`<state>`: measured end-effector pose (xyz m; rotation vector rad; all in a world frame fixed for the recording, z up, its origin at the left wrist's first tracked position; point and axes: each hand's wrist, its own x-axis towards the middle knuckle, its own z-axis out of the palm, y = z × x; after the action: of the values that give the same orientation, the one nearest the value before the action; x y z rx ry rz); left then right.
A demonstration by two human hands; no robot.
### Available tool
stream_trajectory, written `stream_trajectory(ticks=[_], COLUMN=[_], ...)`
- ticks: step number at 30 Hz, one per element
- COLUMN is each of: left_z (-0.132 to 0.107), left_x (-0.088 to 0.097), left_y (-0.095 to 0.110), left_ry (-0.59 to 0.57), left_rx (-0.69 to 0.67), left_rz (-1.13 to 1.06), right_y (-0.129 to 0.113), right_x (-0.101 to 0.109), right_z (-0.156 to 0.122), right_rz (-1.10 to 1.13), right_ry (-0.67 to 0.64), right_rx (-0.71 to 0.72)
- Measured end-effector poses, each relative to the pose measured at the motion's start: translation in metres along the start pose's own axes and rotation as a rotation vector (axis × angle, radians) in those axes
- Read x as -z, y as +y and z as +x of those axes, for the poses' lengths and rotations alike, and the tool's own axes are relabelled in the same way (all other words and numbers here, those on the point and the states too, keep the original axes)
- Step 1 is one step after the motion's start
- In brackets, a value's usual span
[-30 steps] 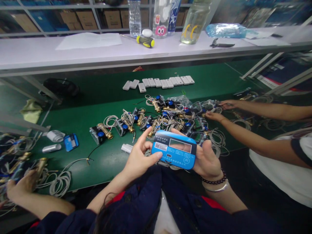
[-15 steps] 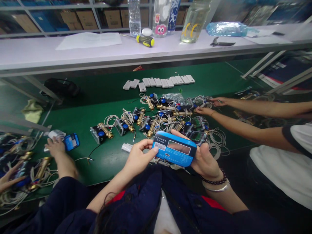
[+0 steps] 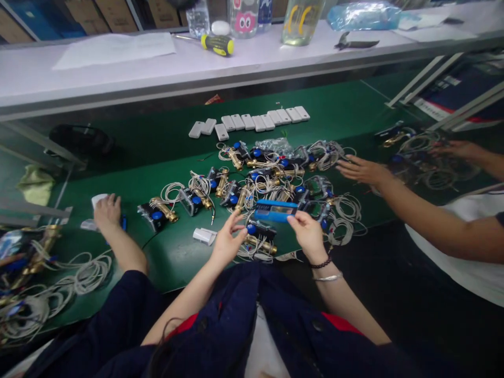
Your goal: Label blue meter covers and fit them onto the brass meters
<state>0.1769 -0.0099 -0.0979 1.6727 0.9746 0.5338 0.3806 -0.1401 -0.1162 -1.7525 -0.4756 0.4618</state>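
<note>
My right hand (image 3: 309, 235) pinches the right end of a blue meter faceplate (image 3: 281, 216) with a rectangular window, tilted nearly edge-on over the assemblies. My left hand (image 3: 228, 240) is off the plate's left end, fingers apart and holding nothing. Just beyond and between my hands lies a meter (image 3: 261, 229) with a blue knob and a brass pipe body (image 3: 262, 244), partly under the plate. More meters with brass pipes (image 3: 222, 182) and coiled grey cables (image 3: 268, 186) crowd behind it. A white plastic piece (image 3: 204, 235) rests left of my left hand.
White rectangular cases (image 3: 248, 122) line the green bench (image 3: 157, 163). A shelf (image 3: 118, 68) above carries a screwdriver (image 3: 218, 45), bottles and pliers (image 3: 356, 42). A co-worker's hand (image 3: 108, 211) is on a white piece at left; another person's hands (image 3: 364, 170) work at right.
My left hand has let go of the faceplate. My right hand has moved it forward and tipped it flatter. The right co-worker's hands have separated, one shifting further right with a meter.
</note>
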Motion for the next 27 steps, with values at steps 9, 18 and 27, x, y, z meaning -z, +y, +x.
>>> stream_trajectory(ticks=[9,18,27], left_z=[0.068,0.041,0.016], left_x=[-0.057,-0.075,-0.063], left_y=[-0.054,-0.053,-0.063], left_ry=[-0.139,-0.08,-0.048], left_rx=[0.415,0.592,0.516], left_rz=[0.188,-0.061,-0.198], right_y=[0.095,0.084,0.09], right_x=[-0.033,-0.055,-0.044], right_z=[-0.01,-0.043,-0.045], right_rz=[0.069,0.199,0.118], right_ry=[0.027,-0.023,-0.092], right_rx=[-0.254,-0.197,-0.181])
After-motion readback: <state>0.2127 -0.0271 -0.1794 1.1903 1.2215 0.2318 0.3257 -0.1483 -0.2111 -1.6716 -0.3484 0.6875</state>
